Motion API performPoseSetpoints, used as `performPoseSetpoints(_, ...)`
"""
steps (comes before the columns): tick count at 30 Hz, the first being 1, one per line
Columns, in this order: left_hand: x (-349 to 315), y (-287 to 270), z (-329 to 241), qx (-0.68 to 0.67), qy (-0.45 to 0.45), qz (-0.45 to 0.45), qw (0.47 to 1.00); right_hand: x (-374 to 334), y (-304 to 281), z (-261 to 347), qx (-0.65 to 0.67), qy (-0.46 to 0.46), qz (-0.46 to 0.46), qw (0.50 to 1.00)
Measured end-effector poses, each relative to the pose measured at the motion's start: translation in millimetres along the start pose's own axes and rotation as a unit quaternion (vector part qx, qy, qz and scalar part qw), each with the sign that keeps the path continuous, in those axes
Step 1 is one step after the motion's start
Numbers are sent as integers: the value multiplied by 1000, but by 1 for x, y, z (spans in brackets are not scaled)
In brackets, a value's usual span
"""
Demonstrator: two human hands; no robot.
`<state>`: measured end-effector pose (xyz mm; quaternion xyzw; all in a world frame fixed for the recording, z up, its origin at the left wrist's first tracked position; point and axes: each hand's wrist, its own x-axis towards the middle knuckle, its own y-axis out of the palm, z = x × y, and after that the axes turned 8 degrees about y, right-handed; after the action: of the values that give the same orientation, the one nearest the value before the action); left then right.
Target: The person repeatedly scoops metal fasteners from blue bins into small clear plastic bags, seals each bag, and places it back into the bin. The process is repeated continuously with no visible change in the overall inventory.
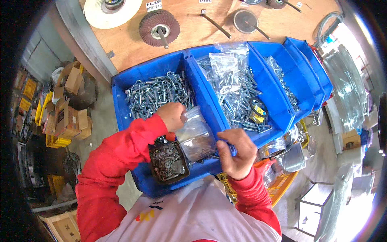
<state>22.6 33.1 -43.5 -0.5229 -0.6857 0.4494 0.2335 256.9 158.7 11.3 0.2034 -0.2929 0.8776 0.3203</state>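
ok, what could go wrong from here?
1. The left sleeve is right by the small brown tray; a bump could spill its loose hardware into the blue bin.
2. The left hand grips the clear bag near one end, so it might slip toward the hooked bolts.

Blue bin (203, 97), loose metal bolts (159, 92) inside, dark tray (172, 180)

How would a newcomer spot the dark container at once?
Find the blue bins below the wooden board, then the leftmost bin. At its near end, the container sits left of a clear bag. It is squarish and holds small, dull metal pieces, unlike the shiny bolts beyond.
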Motion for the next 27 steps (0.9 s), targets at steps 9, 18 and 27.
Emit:
performPoseSetpoints(9, -60, -41, -51, -182, 227, -111, 950, -18, 17, 1, -21, 152, -53, 987)
performPoseSetpoints(18, -69, -42, -52, -309, 191, -86, 928, -12, 15, 2, 198, 310, 57, 928)
performPoseSetpoints(27, -71, -35, -56, -280, 143, -102, 944, -6, 30, -9, 305, 189, 19, 933)
